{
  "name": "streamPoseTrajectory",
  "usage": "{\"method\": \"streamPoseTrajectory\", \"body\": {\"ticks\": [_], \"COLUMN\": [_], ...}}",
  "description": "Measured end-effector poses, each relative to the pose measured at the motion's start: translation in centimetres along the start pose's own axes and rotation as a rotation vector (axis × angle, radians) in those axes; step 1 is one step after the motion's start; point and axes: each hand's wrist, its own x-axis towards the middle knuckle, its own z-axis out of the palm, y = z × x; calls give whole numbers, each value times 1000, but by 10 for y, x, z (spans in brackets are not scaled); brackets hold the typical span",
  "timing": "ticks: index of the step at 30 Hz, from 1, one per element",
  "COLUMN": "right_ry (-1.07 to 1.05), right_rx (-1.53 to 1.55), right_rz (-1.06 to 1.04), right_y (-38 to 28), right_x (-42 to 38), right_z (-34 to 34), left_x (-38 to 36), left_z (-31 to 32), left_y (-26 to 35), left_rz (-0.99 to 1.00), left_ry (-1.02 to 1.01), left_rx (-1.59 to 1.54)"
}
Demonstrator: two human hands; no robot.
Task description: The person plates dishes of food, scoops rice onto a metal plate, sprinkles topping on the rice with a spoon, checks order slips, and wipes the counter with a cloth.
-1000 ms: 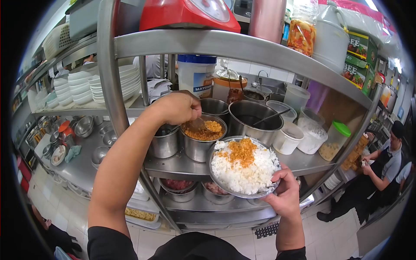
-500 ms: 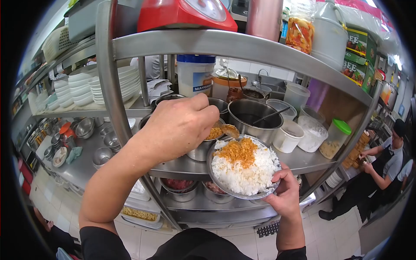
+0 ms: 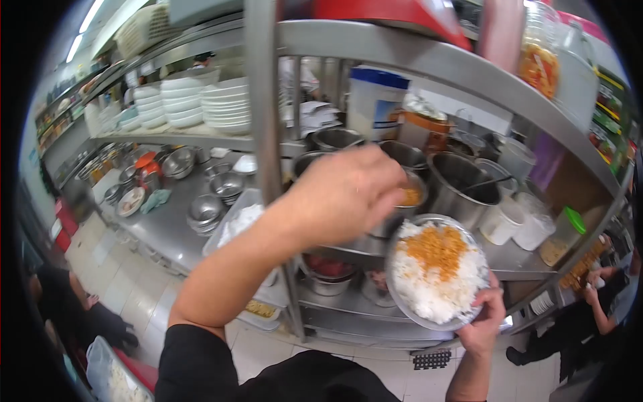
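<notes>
My right hand grips the lower right edge of a round metal plate, tilted toward me. White rice fills the plate, with crumbly orange-brown topping over its upper half. Close to the plate's upper left, my left hand is blurred, its fingers curled together beside a small metal pot of similar orange crumbs. No spoon shows clearly; the hand hides whatever it may hold. A larger metal pot with a dark handle leaning in it stands behind the plate.
A steel shelf post rises left of my left arm. Stacked white bowls, a blue-lidded tub and a green-lidded container stand on the shelf. Metal bowls sit on the left counter. Another person works at far right.
My view has turned left, so everything sits further right. My left hand has drawn back from above the rice, and the spoon seen over the plate's edge no longer shows.
</notes>
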Motion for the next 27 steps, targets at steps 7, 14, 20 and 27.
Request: {"method": "streamPoseTrajectory", "body": {"ticks": [7,14,20,27], "right_ry": [-176,-411,-622,-838], "right_rx": [17,157,461,594], "right_rz": [7,-35,6,102], "right_y": [-49,-57,-36,-13], "right_x": [-21,-53,-96,-131], "right_z": [65,241,430,602], "left_x": [-159,-308,-443,-570], "left_z": [-49,-145,-226,-274], "left_y": [26,-2,-38,-85], "left_rz": [-764,-1239,-1559,-1699], "left_ry": [-383,-326,-70,228], "left_rx": [-954,-1386,-1218,-983]}}
